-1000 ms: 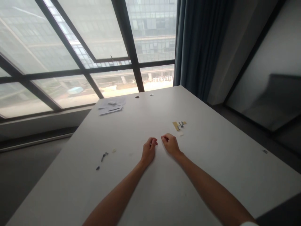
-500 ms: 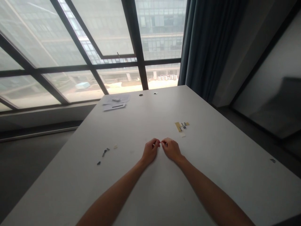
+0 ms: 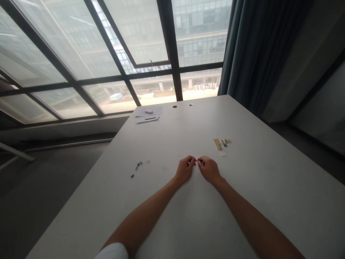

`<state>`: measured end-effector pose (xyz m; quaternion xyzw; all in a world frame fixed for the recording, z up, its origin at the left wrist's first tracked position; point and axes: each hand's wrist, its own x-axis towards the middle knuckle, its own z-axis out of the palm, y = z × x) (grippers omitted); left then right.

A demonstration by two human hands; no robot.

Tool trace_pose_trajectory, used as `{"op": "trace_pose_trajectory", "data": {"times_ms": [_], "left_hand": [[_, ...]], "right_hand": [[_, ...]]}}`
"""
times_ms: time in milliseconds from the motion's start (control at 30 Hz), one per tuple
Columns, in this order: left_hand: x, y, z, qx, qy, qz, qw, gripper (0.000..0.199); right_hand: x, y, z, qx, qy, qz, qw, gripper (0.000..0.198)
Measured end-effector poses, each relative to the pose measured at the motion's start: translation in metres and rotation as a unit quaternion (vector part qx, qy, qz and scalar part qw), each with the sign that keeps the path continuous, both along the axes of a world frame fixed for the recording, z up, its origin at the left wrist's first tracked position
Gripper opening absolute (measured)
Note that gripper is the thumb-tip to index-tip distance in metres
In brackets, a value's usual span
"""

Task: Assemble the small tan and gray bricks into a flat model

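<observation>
My left hand (image 3: 185, 168) and my right hand (image 3: 209, 169) rest low over the middle of the white table (image 3: 188, 129), fingertips almost meeting. Both are closed in a pinch. Whatever lies between the fingers is too small or too hidden to make out. Beyond my right hand, a cluster of small flat yellow and grey pieces (image 3: 217, 144) lies on the tabletop, with a pale cream piece (image 3: 222, 153) at its near end. Left of my left hand are several small dark grey pieces (image 3: 138, 166) and one small cream piece (image 3: 148, 161).
Papers (image 3: 147, 118) with a small pale object on top lie at the table's far left corner. Two round inserts sit near the far edge, one dark (image 3: 175, 106). Large windows stand behind the table, and a dark blue curtain (image 3: 250, 54) hangs at the right.
The view has swung left, so the table and everything on it appear further right. My hands stay together in the same pinch, fingertips shifting slightly.
</observation>
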<state>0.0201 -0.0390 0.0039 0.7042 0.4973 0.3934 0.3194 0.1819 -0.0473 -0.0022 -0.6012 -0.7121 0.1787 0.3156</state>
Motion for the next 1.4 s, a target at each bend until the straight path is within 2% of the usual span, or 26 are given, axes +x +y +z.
{"op": "trace_pose_trajectory", "data": {"times_ms": [200,333,467,533,600,700,800,900,1000,1167,1300,1400], "left_hand": [[-0.002,0.001,0.004,-0.031,-0.034,-0.005,0.999,0.031],[-0.025,0.014,0.021,-0.078,0.036,-0.041,0.995,0.026],[-0.082,0.033,0.051,-0.027,0.147,0.016,0.989,0.024],[-0.118,0.041,0.065,-0.039,0.212,0.074,0.974,0.024],[-0.154,0.046,0.074,-0.095,0.296,0.142,0.940,0.027],[-0.197,0.050,0.076,-0.150,0.345,0.199,0.905,0.026],[-0.223,0.052,0.069,-0.188,0.382,0.245,0.871,0.027],[-0.231,0.053,0.060,-0.219,0.400,0.252,0.853,0.024],[-0.229,0.057,0.055,-0.236,0.403,0.238,0.851,0.025],[-0.223,0.060,0.052,-0.241,0.396,0.229,0.856,0.027],[-0.221,0.058,0.051,-0.233,0.380,0.233,0.864,0.017],[-0.218,0.058,0.051,-0.221,0.347,0.231,0.881,0.012]], "right_hand": [[0.000,-0.001,0.001,0.002,-0.004,-0.004,1.000,0.021],[0.001,-0.001,-0.001,0.003,0.001,-0.004,1.000,0.022],[0.002,-0.001,-0.003,-0.001,0.007,-0.005,1.000,0.023],[0.002,0.000,-0.005,-0.002,0.007,-0.005,1.000,0.024],[0.002,0.000,-0.007,-0.003,0.006,-0.006,1.000,0.025],[0.002,0.000,-0.010,0.000,0.002,-0.010,1.000,0.026],[0.003,0.000,-0.011,0.007,-0.001,-0.009,1.000,0.027],[0.003,0.000,-0.010,0.009,0.000,-0.005,1.000,0.026],[0.004,0.000,-0.010,0.005,-0.003,-0.006,1.000,0.025],[0.003,0.000,-0.010,0.003,-0.002,-0.010,1.000,0.025],[0.003,-0.001,-0.008,0.003,0.000,-0.007,1.000,0.025],[0.003,-0.001,-0.008,0.004,0.004,-0.009,1.000,0.026]]}}
